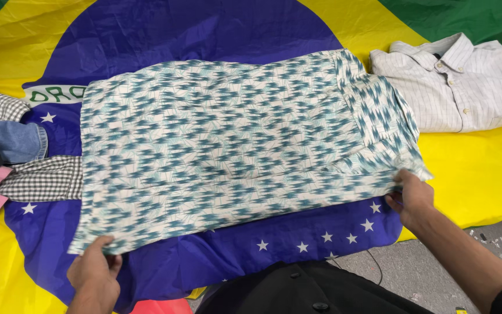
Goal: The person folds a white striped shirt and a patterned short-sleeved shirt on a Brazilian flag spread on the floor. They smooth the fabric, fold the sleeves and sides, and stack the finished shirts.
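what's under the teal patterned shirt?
The teal patterned shirt lies spread on a flag cloth, blue showing around its edges. The left hand and right hand grip its near corners. Anything else beneath is covered.

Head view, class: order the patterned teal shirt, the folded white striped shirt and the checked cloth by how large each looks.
1. Patterned teal shirt, largest by far.
2. Folded white striped shirt.
3. Checked cloth, smallest, though partly hidden under other things.
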